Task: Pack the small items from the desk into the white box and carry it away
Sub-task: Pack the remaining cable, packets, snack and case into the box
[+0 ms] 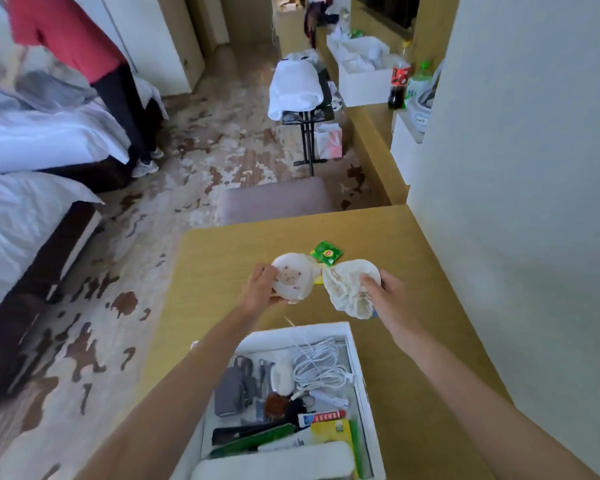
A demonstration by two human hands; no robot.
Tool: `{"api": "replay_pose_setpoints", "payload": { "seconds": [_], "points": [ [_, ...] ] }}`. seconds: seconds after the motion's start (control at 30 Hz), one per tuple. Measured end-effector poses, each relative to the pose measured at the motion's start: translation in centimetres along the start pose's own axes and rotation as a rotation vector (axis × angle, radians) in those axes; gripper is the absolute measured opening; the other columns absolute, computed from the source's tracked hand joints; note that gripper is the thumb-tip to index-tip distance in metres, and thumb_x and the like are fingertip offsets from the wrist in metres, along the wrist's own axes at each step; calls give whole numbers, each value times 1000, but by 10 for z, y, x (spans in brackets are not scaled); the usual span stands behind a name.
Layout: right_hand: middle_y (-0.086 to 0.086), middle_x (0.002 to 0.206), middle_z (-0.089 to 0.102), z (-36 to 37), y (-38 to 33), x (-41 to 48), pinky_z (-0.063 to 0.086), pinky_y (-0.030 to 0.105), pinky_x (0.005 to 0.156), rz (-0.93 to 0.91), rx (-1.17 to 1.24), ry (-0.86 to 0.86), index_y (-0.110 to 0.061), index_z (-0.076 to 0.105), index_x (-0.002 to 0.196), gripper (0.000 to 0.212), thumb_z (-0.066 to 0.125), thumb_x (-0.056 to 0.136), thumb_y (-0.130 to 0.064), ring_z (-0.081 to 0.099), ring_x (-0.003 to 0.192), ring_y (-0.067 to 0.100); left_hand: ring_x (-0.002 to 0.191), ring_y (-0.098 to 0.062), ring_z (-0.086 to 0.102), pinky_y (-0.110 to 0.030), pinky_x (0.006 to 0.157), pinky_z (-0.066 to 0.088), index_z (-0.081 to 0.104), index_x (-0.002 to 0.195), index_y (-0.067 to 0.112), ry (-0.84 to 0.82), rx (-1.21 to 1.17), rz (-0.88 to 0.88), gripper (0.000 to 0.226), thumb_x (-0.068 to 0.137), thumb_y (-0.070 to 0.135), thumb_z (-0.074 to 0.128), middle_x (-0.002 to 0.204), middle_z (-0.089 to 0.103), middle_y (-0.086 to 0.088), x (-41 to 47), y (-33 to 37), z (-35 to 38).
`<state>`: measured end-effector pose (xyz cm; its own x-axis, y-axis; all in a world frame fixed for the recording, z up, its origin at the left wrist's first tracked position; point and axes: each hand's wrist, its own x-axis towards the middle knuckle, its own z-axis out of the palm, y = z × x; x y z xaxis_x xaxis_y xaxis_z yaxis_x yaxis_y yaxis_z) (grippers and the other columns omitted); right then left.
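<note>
The white box (pixel 359 362) sits on the wooden desk (pixel 413 341) close to me, filled with several small items: a white cable coil, a grey case, tubes and a green packet. Above the desk beyond the box, my left hand (pixel 262 285) holds a round white disc with a bear picture (pixel 291 277). My right hand (pixel 385 291) grips a crumpled cream cloth pouch (pixel 349 289) beside it. A green tea sachet (pixel 326 252) lies on the desk behind both, with a yellow one partly hidden under the pouch.
A padded stool (pixel 278 200) stands at the desk's far edge. A wall (pixel 516 168) runs along the right. Beds (pixel 25 216) are on the left, with a person in a red top (pixel 66 32) bending over one. A towel-covered rack (pixel 297 90) and bottles (pixel 399 83) stand further back.
</note>
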<state>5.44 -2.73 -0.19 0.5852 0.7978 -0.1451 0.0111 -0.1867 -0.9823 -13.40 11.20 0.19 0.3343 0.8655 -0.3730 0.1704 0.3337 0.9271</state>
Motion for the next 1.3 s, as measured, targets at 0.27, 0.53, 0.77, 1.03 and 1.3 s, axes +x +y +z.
{"api": "replay_pose_setpoints", "payload": {
  "seconds": [0.27, 0.53, 0.77, 1.03, 1.3],
  "points": [
    [3, 64, 39, 79, -25, -47, 28, 28, 56, -161, -132, -354, -1, 48, 75, 41, 57, 91, -37, 38, 59, 12, 70, -18, 63, -25, 52, 52, 53, 116, 8, 134, -424, -93, 34, 91, 30, 45, 97, 60, -10, -113, -13, -101],
    [-12, 51, 35, 127, 4, -85, 26, 20, 47, -212, -322, -483, -19, 41, 63, 34, 56, 94, -26, 33, 45, 4, 91, -25, 66, -31, 64, 56, 56, 113, 13, 166, -264, -46, 28, 90, 28, 61, 108, 63, -12, -172, -57, -153],
    [-15, 88, 68, 167, 27, -101, 38, 20, 58, -472, -803, -306, -29, 70, 107, 20, 58, 91, -25, 59, 76, 4, 93, -25, 66, -30, 62, 58, 54, 117, 10, 165, -191, -20, 32, 90, 24, 62, 110, 61, -12, -174, -69, -187],
    [2, 127, 51, 204, 61, -123, 47, 37, 92, -576, -1048, -445, -23, 58, 130, 47, 68, 85, -25, 49, 117, 24, 95, -24, 64, -31, 63, 58, 57, 110, 15, 66, -242, -9, 22, 91, 24, 60, 108, 60, -8, -161, -75, -219],
    [-6, 126, 47, 200, 37, -110, 44, 22, 93, -255, -765, -550, -20, 66, 119, 32, 67, 87, -25, 53, 112, 10, 100, -27, 64, -41, 74, 60, 55, 114, 14, -72, -141, 35, 28, 90, 27, 60, 114, 59, -12, -147, -65, -218]
  ]
}}
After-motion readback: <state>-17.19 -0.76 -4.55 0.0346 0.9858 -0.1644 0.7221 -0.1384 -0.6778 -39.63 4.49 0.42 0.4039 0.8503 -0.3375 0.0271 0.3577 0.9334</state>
